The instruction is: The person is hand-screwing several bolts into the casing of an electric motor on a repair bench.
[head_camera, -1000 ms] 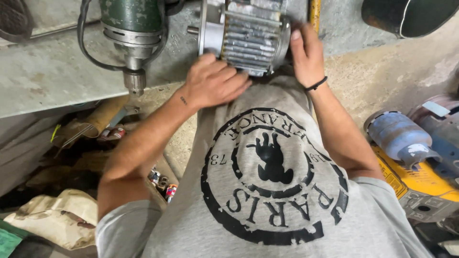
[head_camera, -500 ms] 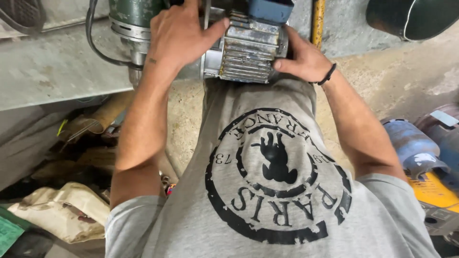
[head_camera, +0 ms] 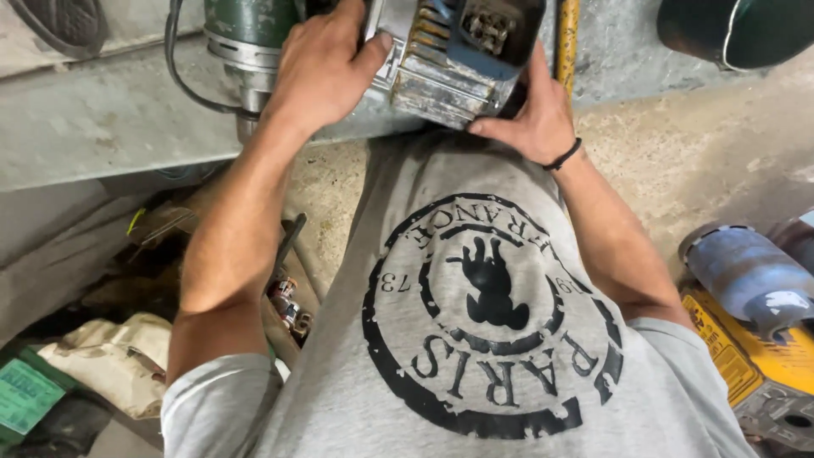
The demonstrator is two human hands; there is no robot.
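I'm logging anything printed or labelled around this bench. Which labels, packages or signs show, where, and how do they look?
Green label: bottom left corner, flat rectangular patch with pale print.
Yellow case: lower right floor, boxy, black print on its edge.
Shirt print: the person's grey shirt front, round black emblem.

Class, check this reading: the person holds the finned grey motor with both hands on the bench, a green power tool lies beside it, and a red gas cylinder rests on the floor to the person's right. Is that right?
One detail is wrong. The head view shows the gas cylinder is blue, not red. The rest stands: left hand and right hand hold the finned grey motor on the bench, beside the green power tool.
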